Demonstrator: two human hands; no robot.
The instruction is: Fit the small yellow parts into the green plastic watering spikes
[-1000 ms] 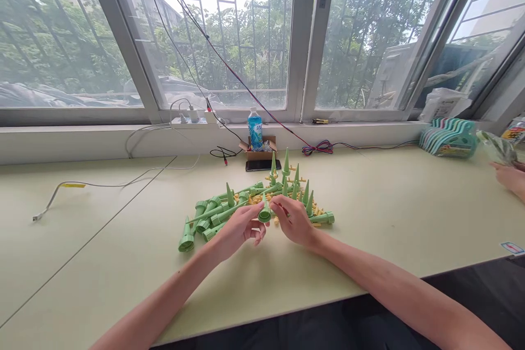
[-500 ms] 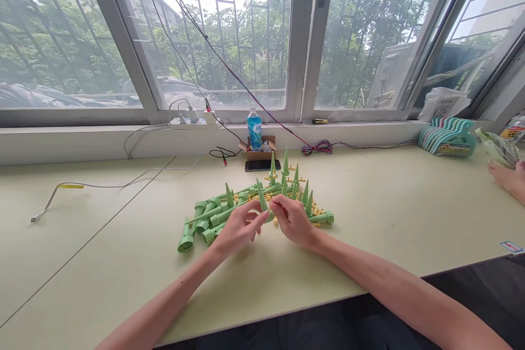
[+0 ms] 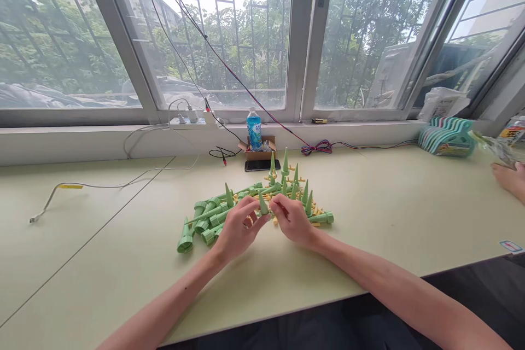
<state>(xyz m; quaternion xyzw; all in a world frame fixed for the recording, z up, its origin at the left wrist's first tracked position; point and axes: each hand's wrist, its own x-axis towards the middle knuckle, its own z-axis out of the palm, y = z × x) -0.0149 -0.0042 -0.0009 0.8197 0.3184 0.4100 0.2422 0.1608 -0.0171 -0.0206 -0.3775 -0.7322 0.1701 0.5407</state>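
Note:
My left hand [image 3: 241,225] is closed around a green plastic watering spike [image 3: 263,205], its cone tip pointing up. Close against the spike's right side, my right hand [image 3: 293,219] has its fingers pinched together. Whatever lies in that pinch is hidden by the fingers. Behind both hands is a pile of more green spikes [image 3: 212,210], some lying down on the left. Several stand upright on the right, such as one spike [image 3: 309,203]. Small yellow valve pieces [image 3: 318,210] are scattered among them.
A dark phone [image 3: 262,165] lies behind the pile, before a small cardboard box [image 3: 256,155] and a blue-labelled bottle [image 3: 254,130]. Cables [image 3: 322,146] run along the back. Teal hangers [image 3: 447,138] stand at right, near another person's hand [image 3: 508,179].
The spike in my left hand has dropped slightly, and the left fingers have drawn in around its base. My right hand has barely moved. The other person's hand has shifted a little.

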